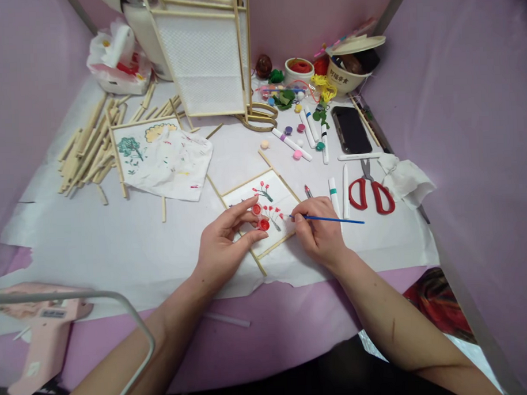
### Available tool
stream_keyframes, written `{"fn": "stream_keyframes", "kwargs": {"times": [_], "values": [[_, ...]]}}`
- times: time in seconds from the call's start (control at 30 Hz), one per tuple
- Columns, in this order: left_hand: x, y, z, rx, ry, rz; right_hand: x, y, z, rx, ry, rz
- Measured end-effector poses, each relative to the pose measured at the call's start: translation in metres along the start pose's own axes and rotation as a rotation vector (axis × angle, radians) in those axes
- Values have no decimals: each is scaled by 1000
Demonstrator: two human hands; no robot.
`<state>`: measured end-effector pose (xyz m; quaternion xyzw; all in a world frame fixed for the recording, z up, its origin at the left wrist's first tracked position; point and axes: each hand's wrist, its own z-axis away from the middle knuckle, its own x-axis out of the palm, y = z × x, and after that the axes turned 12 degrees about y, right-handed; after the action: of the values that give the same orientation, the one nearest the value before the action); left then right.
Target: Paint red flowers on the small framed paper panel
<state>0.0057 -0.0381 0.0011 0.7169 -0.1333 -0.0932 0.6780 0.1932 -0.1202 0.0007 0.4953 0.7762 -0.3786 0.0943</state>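
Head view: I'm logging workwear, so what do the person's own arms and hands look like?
The left hand and right hand are both bare, with no gloves or rings visible. The left forearm and right forearm show no sleeves, watch or bracelet. A short, thin line marks the right forearm.

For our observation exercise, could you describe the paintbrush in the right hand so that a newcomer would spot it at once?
On the white-covered table, find the wooden-framed white panel painted with red flowers. At its right edge, the right hand's grip holds the slim blue-handled paintbrush. Unlike the thicker white markers lying nearby, it is blue and held.
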Motion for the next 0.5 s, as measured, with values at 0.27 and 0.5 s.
{"fn": "stream_keyframes", "kwargs": {"times": [0.27, 0.5], "values": [[0, 1, 0, -1, 2, -2, 0, 0, 0, 3, -13, 0], [1, 3, 0, -4, 13, -10, 0, 0, 0, 7, -22, 15]]}}
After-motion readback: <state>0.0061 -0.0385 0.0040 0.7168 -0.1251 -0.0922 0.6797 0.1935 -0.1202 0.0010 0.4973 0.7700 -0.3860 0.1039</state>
